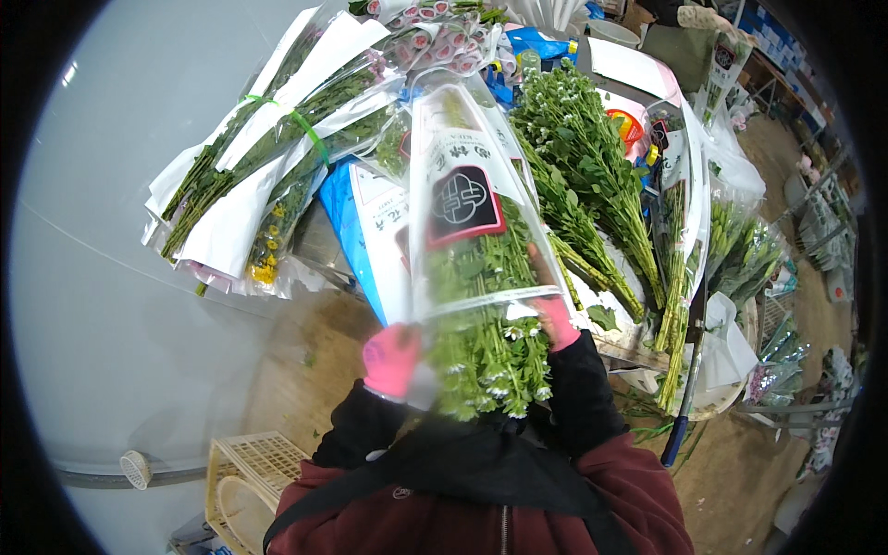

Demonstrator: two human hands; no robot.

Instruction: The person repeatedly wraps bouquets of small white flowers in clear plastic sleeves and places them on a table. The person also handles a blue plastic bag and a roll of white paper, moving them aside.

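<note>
Close in front of my body is a bunch of white flowers point(496, 368) in a clear, printed plastic sleeve point(451, 146). Its green leaves and blooms point towards me, while the narrow end of the sleeve points away. My left hand point(392, 361), in a pink glove, grips the sleeve's left edge; some fingers are blurred or hidden. On the other side my right hand point(555, 316), gloved in pink with darker fingers, holds the bunch through the film. Just beyond it, loose white-flowered stems point(583, 146) lie on the worktable point(631, 352).
Wrapped bouquets point(270, 152) tied with green bands lie at left. Pink roses point(444, 41) sit at the back. A blue-handled long tool point(674, 440) juts past the table at right, beside another sleeved bunch point(673, 277). A plastic crate point(257, 461) stands on the floor at lower left.
</note>
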